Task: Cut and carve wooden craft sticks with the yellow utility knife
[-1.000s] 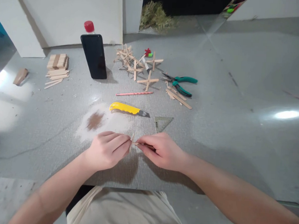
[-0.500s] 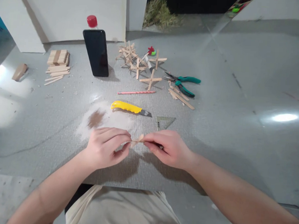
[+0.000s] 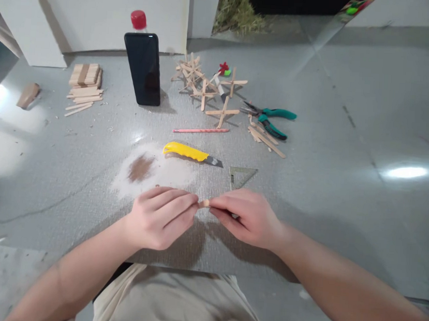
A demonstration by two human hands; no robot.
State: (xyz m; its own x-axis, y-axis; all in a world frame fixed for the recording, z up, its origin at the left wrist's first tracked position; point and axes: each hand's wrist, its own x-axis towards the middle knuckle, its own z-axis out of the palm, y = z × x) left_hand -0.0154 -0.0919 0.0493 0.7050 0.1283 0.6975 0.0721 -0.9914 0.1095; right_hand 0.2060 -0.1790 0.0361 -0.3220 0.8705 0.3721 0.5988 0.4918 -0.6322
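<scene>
Between my two hands is a small piece made of wooden craft sticks, mostly covered by the fingers. My left hand pinches its left side, and my right hand grips the right side between thumb and fingers. Just beyond the right hand lies a clear set square. A yellow utility knife rests past the hands with its blade out to the right. Farther off is a pink pencil. Crossed craft sticks stand behind the pencil, with several more piled up.
Teal-handled pliers lie by loose sticks at right. A black phone leans on a red-capped bottle. Stacked sticks and a brown piece are at left. Brown powder covers a white patch.
My left hand has closed further over the craft sticks, and the crossed shape that showed between the hands is now mostly covered. The whole view has shifted slightly.
</scene>
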